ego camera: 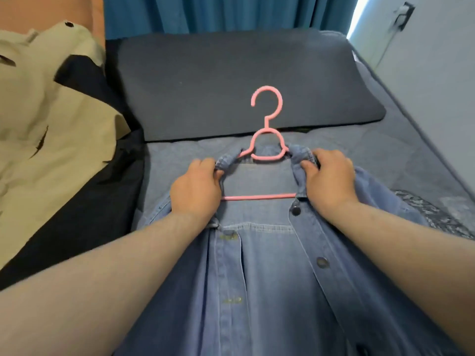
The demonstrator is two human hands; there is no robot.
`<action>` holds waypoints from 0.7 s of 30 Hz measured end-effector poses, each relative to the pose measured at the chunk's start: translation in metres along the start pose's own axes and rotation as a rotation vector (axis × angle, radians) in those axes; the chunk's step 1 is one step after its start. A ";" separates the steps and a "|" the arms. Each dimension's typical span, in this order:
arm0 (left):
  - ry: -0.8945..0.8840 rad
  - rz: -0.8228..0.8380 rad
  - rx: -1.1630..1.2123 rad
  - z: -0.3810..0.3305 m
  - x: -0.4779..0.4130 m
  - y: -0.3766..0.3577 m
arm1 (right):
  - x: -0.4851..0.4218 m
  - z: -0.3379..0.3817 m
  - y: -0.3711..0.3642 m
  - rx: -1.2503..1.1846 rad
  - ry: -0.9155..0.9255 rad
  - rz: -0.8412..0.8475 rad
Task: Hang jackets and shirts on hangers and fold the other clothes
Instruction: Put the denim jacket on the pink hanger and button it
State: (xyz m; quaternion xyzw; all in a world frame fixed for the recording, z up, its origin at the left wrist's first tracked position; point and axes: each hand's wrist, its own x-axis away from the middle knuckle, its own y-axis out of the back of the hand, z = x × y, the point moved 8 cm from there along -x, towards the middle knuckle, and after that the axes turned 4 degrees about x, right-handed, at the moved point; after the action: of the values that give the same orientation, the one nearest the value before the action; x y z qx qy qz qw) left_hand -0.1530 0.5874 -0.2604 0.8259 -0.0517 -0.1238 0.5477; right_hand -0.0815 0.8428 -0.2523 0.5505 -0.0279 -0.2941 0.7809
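Observation:
A blue denim shirt lies face up on the bed, its front open at the top. A pink plastic hanger sits inside it, with the hook pointing away over the pillow and the lower bar showing between the collar sides. My left hand grips the left side of the collar. My right hand grips the right side of the collar. Both shoulders of the hanger are hidden under the denim.
A dark grey pillow lies across the head of the blue-grey bed. A beige and black garment is heaped on the left. A patterned grey cloth lies at the right. Behind are a blue curtain and a white wall.

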 end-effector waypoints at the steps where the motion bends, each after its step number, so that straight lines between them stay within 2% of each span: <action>1: -0.001 -0.009 0.008 0.000 -0.027 -0.002 | -0.027 0.008 -0.006 0.010 0.009 -0.008; 4: -0.027 -0.032 0.049 0.008 -0.087 -0.013 | -0.075 0.016 -0.039 0.045 0.035 -0.003; 8: -0.033 -0.081 0.047 0.025 -0.100 -0.044 | -0.068 -0.004 -0.086 0.180 0.050 -0.007; 13: 0.008 -0.085 0.120 0.027 -0.105 -0.043 | -0.075 -0.002 -0.091 0.208 0.064 0.044; 21: 0.036 -0.067 0.084 0.026 -0.105 -0.045 | -0.071 -0.003 -0.091 0.135 -0.012 0.110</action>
State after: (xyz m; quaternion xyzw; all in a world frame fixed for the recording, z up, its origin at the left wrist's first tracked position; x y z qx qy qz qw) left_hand -0.2635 0.6055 -0.2960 0.8514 -0.0193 -0.1249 0.5091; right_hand -0.1779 0.8603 -0.3129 0.5977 -0.0828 -0.2515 0.7567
